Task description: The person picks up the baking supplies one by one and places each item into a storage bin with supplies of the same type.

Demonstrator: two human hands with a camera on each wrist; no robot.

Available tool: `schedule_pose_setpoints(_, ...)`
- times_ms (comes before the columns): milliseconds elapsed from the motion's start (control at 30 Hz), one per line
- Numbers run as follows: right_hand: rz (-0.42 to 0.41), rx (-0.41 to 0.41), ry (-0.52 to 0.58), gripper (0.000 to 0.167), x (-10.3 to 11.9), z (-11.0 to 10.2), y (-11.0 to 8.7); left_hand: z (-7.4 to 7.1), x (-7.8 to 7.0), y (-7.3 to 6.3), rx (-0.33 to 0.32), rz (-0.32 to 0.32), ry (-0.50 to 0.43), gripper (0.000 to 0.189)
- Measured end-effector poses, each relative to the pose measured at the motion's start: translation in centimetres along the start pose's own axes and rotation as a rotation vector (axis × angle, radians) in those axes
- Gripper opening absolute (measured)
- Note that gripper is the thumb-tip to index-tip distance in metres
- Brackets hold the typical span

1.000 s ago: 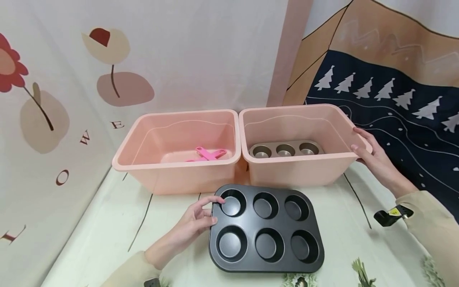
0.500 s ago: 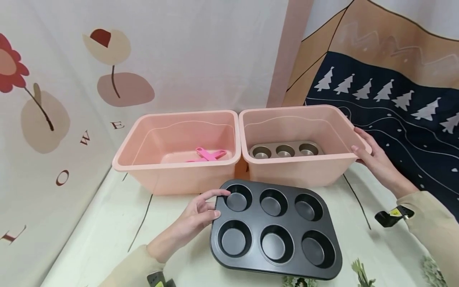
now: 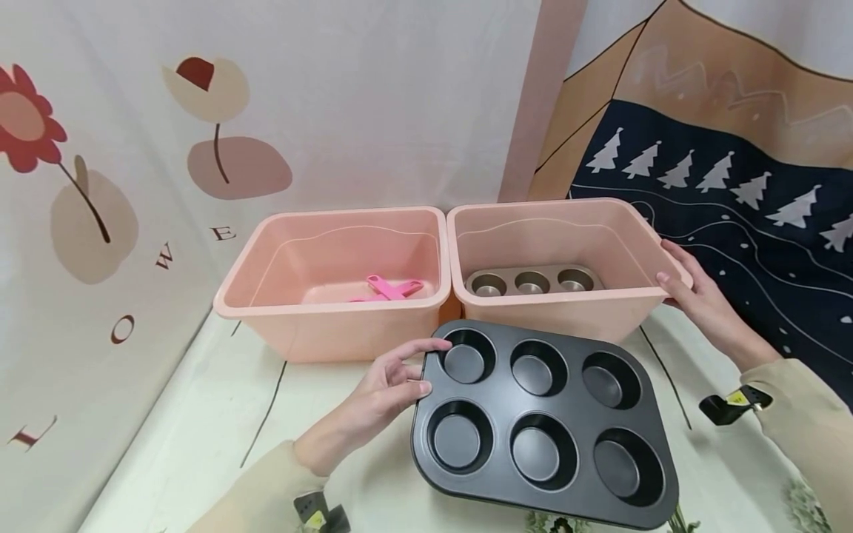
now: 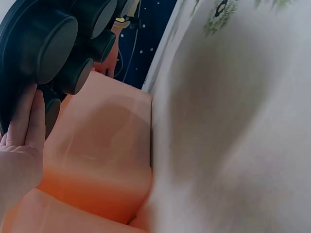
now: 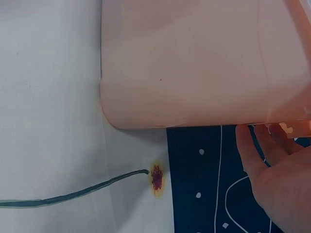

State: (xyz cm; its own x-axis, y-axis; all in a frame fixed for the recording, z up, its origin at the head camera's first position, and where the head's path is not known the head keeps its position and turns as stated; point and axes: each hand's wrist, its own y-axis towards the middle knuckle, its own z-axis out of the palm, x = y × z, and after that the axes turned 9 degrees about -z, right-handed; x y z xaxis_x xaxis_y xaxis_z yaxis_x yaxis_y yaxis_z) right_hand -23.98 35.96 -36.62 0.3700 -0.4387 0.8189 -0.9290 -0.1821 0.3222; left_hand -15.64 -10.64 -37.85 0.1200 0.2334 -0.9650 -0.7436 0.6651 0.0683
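Note:
My left hand (image 3: 373,407) grips the left edge of a black muffin tin (image 3: 501,403), its thumb near the side and the index finger at a cup. In the left wrist view, fingers press the underside of the tin (image 4: 48,43), which is raised off the table and tilted. Its far edge overlaps the front of the right pink tub (image 3: 566,314) in the head view. My right hand (image 3: 706,303) holds that tub's right front corner by the rim. Inside this tub lies a smaller grey-brown muffin tin (image 3: 552,281), partly hidden by the front wall.
A second pink tub (image 3: 333,333) stands directly left of the first, with crossed bright pink utensils (image 3: 393,289) inside, their lower parts hidden. Behind both tubs hangs a printed curtain (image 3: 373,104). A pale cloth (image 3: 186,437) covers the table.
My left hand has lifted the black muffin tin and carried it rightward and slightly toward the right tub, tilting it. The right hand stays on the tub's corner.

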Motion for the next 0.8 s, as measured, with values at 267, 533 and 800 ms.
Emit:
schedule_pose_setpoints(267, -0.026, -0.012, -0.016, 0.062, -0.1, -0.1, -0.1, 0.4, -0.9, 1.0, 0.021, 0.031, -0.012, 0.049)
schedule_pose_setpoints(533, -0.044, -0.019, -0.015, 0.061, -0.3, 0.2, -0.1, 1.0, -1.6, 1.7, -0.054, 0.016, -0.036, 0.051)
schedule_pose_setpoints(800, -0.031, -0.019, -0.017, 0.061, -0.3, 0.1, -0.1, 0.9, -2.5, 2.2, -0.084, 0.093, -0.105, 0.053)
